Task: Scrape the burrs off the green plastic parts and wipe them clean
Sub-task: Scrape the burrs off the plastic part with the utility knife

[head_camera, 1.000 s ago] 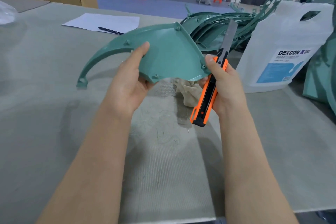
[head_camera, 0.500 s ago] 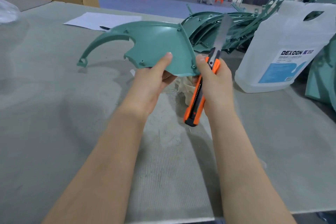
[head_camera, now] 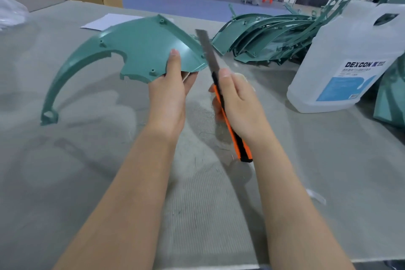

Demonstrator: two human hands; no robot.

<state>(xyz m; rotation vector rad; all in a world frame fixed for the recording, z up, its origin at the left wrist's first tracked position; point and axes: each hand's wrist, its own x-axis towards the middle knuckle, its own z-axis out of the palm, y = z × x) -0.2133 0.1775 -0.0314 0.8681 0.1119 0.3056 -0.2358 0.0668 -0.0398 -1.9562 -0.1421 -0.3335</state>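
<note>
Left hand (head_camera: 169, 92) grips green plastic part (head_camera: 140, 50); right hand (head_camera: 237, 103) grips utility knife (head_camera: 221, 96), blade beside the part's edge. A slip could cut the left thumb.

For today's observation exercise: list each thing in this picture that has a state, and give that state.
green plastic part: held up off the table
left hand: grips the part's lower edge
utility knife: blade extended
right hand: holds the knife
white jug: upright
pile of green parts: stacked

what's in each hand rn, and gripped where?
Left hand: green plastic part, grip at its wide lower edge. Right hand: utility knife, grip on the orange handle, blade extended.
</note>
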